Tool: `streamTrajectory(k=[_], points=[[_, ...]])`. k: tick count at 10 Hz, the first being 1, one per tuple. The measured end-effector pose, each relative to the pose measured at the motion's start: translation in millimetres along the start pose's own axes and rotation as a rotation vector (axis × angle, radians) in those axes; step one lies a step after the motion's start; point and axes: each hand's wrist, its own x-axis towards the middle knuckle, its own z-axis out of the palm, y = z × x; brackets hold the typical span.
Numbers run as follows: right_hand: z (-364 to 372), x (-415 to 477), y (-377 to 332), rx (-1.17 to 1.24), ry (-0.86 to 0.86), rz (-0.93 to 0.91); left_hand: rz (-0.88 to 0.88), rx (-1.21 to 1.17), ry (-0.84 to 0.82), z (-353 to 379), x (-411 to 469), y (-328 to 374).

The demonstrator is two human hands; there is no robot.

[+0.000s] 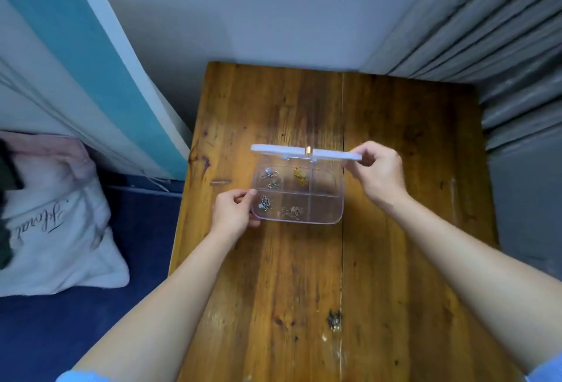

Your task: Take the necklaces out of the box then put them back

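The clear box point(298, 196) sat mid-table point(395, 199), lid point(305, 152) lifted almost upright. Left hand point(232, 214) pinched the box's left wall; right hand point(377, 169) pinched the lid's right end. Risk, as I judged it: a light box could tip or slide if the lid got forced back, spilling chains. Inside: silver pieces point(270, 172) far-left, a gold one point(299, 176) beside them, silver point(265, 203) and rose-toned necklaces point(292, 212) near; the right-hand compartments looked empty.

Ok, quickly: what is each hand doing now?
Left hand: closed on the box, at its left edge.
Right hand: closed on the raised lid.
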Motion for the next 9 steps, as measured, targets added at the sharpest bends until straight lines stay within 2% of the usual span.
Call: streamTrajectory(k=[2,3,4,5,8,9], points=[[4.9,-43.2,26.9,-0.369,-0.125,-0.35,-0.074,0.012,-0.069,-2.7,-2.4,3.7],[7.3,-50.8,34.7,-0.429,-0.153,-0.42,-0.096,-0.048,-0.091,-3.2,-3.3,5.1],[10.9,-56.8,44.3,-0.485,-0.177,-0.426,-0.043,-0.013,-0.085,-2.7,-7.6,2.5],[14.5,-61.8,50.0,-0.477,-0.184,-0.352,0.088,0.102,-0.119,-1.3,-10.8,-3.8],[21.4,-62.5,50.7,-0.387,-0.191,-0.235,0.227,0.457,-0.094,3.6,-22.0,-5.7],[14.2,-56.8,39.5,-0.466,-0.213,-0.227,0.305,0.537,-0.1,4.7,-25.0,-5.3]])
